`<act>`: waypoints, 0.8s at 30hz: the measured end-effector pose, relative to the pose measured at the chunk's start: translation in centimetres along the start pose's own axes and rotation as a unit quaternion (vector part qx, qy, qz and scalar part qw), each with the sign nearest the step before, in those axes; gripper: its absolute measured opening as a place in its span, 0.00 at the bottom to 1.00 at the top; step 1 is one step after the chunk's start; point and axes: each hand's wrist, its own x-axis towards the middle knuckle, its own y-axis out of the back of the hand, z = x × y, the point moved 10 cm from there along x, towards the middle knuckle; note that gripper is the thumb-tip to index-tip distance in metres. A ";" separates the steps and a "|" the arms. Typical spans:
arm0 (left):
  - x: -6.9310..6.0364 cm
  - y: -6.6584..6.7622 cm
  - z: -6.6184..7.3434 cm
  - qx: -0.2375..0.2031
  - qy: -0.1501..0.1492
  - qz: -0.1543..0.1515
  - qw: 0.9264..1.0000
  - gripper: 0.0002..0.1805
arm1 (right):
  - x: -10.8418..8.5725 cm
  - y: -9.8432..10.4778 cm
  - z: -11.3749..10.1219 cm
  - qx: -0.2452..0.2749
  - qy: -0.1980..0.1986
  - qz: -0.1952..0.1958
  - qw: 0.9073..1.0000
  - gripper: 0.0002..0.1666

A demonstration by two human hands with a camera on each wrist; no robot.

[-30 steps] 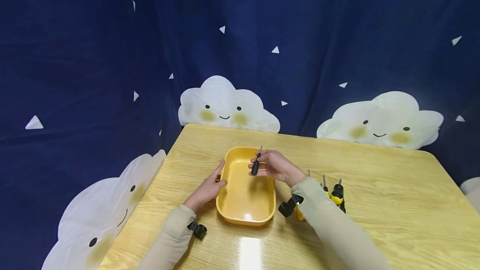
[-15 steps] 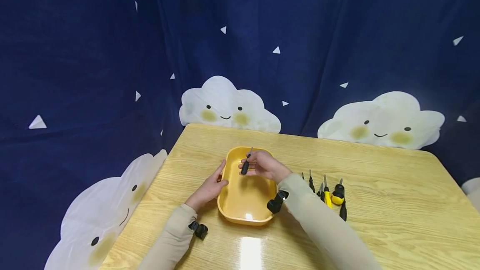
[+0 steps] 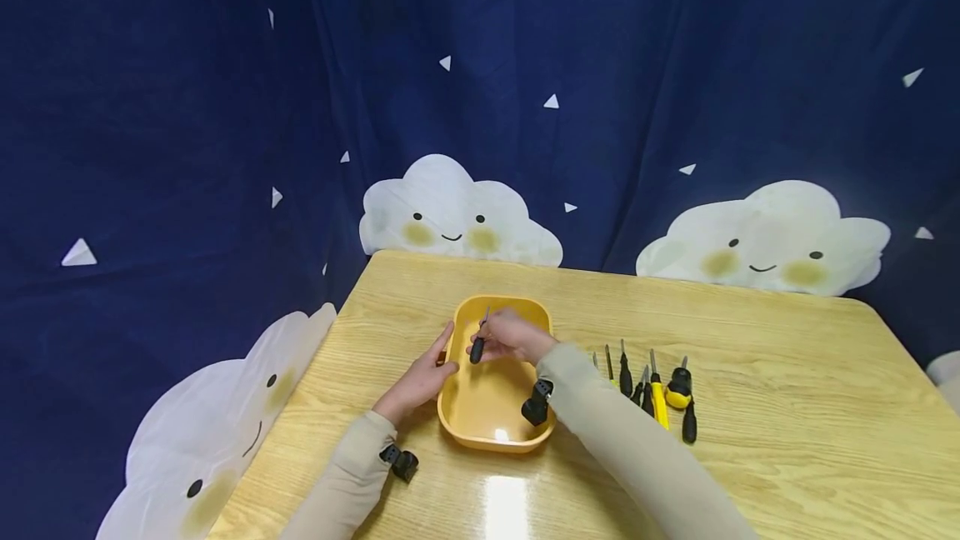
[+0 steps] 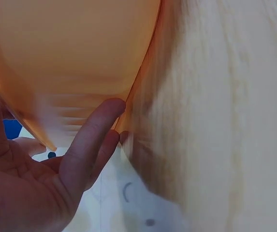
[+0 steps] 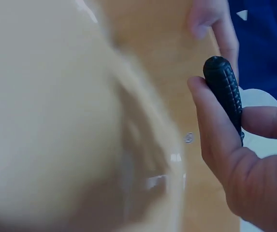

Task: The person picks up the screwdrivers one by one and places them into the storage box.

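A yellow-orange plastic basin with rounded corners stands on the wooden table. My left hand holds its left wall, thumb over the rim and fingers against the outside, as the left wrist view shows. Over the basin's inside, my right hand pinches a small black-handled screwdriver between thumb and fingers. Its thin shaft points away from me, and the handle end hangs toward me. In the right wrist view the ribbed black handle shows clearly; the shaft is hidden there.
Right of the basin lies a row of several screwdrivers, among them a yellow-handled one, a stubby yellow-and-black one and a black one. My right forearm partly covers the row. A dark blue cloud-patterned curtain hangs behind the table.
My right hand has moved left and slightly toward me with the screwdriver, lower over the basin. More of the screwdriver row has come into view. The left hand keeps its hold on the basin.
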 end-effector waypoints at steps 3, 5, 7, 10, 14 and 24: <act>0.0 -0.1 -0.1 -0.003 0.000 -0.001 1.000 0.39 | 0.4 -0.1 0.6 -0.031 0.004 0.002 1.000 0.14; 0.0 -0.1 -0.2 -0.004 -0.001 -0.002 1.000 0.39 | 0.7 0.0 1.0 -0.062 0.009 0.006 0.998 0.09; -0.2 -0.1 0.3 -0.005 -0.004 -0.003 1.000 0.38 | 1.0 0.1 1.3 -0.106 0.020 0.014 0.994 0.07; -0.2 0.0 0.3 0.002 -0.005 0.001 1.000 0.39 | 1.3 0.2 1.8 -0.160 0.030 0.024 0.986 0.07; 0.1 -0.1 0.1 0.012 -0.003 0.001 1.000 0.39 | 1.4 0.1 2.4 -0.192 0.027 0.037 0.980 0.07; -0.1 -0.1 0.2 0.001 0.000 -0.004 1.000 0.39 | 1.3 -0.3 2.6 -0.219 0.010 0.057 0.974 0.06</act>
